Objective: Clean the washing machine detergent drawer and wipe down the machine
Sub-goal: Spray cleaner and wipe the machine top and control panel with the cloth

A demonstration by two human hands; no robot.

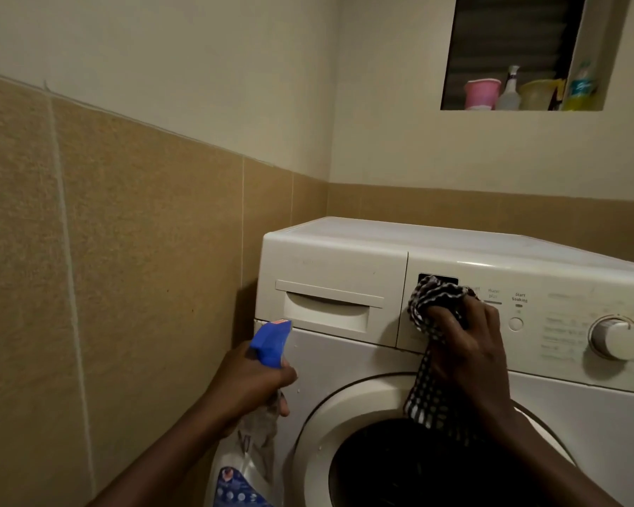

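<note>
right hand (465, 345) grips cloth (434, 305), pressing it on the panel (549, 316) just right of the closed drawer (330, 298); left hand (249, 382) grips spray bottle (268, 345) below the drawer's left corner.

Left of the left hand (249, 382), tan matte wall tiles (125, 250) climb to a cream painted wall (198, 67). High above the right hand (465, 345), a dark slatted wall niche (509, 31) holds a pink plastic tub (482, 94).

"Water plus" and "Start Soaking" on the control panel (557, 309) of the washing machine (348, 250); other lettering too blurred.
</note>
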